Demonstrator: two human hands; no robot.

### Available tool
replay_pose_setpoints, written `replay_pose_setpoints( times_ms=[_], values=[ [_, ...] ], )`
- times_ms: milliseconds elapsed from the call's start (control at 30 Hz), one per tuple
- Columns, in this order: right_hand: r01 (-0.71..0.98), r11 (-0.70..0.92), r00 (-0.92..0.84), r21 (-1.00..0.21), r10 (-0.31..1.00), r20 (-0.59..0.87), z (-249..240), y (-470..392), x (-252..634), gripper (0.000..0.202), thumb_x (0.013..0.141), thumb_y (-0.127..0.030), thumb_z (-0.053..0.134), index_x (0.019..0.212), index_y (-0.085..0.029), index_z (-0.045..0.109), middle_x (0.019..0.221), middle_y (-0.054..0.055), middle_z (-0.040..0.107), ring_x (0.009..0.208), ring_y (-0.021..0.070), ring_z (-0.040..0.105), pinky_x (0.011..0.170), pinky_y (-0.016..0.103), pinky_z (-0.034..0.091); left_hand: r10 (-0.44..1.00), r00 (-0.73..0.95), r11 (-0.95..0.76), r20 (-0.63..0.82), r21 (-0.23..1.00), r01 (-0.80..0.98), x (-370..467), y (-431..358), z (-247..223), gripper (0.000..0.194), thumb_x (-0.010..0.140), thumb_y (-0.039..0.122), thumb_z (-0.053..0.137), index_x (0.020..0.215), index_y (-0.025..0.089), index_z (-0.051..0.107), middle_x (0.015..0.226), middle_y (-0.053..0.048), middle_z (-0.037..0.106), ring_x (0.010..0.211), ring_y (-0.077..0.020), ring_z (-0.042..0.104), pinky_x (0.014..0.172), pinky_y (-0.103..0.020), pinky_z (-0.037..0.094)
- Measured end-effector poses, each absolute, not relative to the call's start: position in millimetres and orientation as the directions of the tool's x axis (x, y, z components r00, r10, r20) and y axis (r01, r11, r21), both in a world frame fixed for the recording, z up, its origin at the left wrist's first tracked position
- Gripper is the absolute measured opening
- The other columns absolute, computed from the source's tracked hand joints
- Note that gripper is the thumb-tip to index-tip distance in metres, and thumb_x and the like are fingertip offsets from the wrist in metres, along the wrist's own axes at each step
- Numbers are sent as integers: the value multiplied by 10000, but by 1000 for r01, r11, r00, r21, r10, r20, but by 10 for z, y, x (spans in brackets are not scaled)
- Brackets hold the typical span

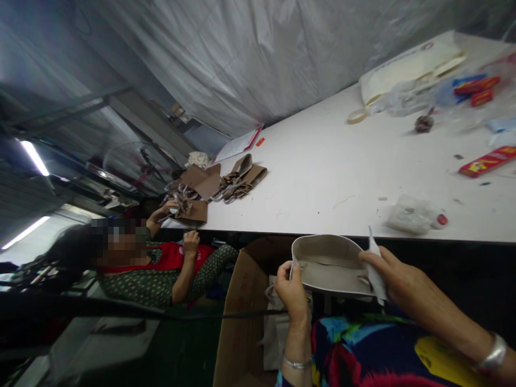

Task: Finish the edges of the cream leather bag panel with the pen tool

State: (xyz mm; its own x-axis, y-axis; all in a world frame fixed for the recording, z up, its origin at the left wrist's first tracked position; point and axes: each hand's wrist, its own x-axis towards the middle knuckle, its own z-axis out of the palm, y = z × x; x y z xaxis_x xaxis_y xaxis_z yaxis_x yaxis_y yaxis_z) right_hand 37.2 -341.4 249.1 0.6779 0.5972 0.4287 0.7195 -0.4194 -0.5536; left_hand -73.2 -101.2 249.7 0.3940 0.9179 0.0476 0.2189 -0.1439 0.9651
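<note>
A beige fabric pouch or bag (330,264) with a white rim is held open above the lap, its inside facing up. My left hand (292,290) pinches its left edge, with the thumb over the rim. My right hand (389,269) is at the right end, its fingers closed round a white piece (375,271) beside the rim. Whether that piece is joined to the bag is hard to tell.
A cardboard box (236,312) with pale cloth items (276,333) stands below left. The white table (306,183) bears brown bags (242,177), a tape roll (357,115), plastic bags (411,215) and a red box (487,161). Another person (161,269) works at left.
</note>
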Motion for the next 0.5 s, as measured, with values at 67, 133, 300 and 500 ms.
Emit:
replay_pose_setpoints(
  times_ms=[67, 133, 300, 500],
  values=[
    [611, -401, 771, -682, 497, 398, 2504, -3425, 363, 312, 988, -284, 551, 1293, -236, 596, 1119, 94, 686, 750, 198, 718, 603, 252, 551, 922, 385, -125, 38, 971, 203, -737, -1006, 2501, 305, 759, 407, 771, 894, 133, 763, 875, -73, 766, 838, -203, 698, 811, -306, 544],
    [484, -362, 849, -797, 413, 329, 2525, -3436, 360, 357, 956, -490, 657, 1205, -239, 606, 945, 45, 692, 678, 186, 677, 567, 240, 528, 922, 386, -102, 23, 978, 184, -741, -997, 2496, 313, 753, 410, 778, 892, 130, 756, 860, -72, 761, 829, -202, 698, 799, -304, 546],
    [255, -270, 924, -929, 351, 152, 2609, -3448, 333, 407, 877, -637, 706, 983, -254, 615, 635, -36, 601, 464, 134, 524, 416, 201, 402, 923, 384, -84, 12, 982, 172, -753, -946, 2439, 323, 755, 416, 779, 899, 128, 751, 871, -71, 760, 840, -200, 698, 811, -305, 543],
    [219, -232, 942, -948, 304, 143, 2694, -3420, 280, 383, 851, -618, 731, 951, -260, 643, 613, -27, 611, 461, 144, 535, 403, 206, 405, 924, 381, -73, -2, 981, 182, -817, -859, 2403, 370, 719, 450, 808, 892, 125, 774, 874, -86, 775, 841, -213, 704, 815, -318, 546]
  ],
)
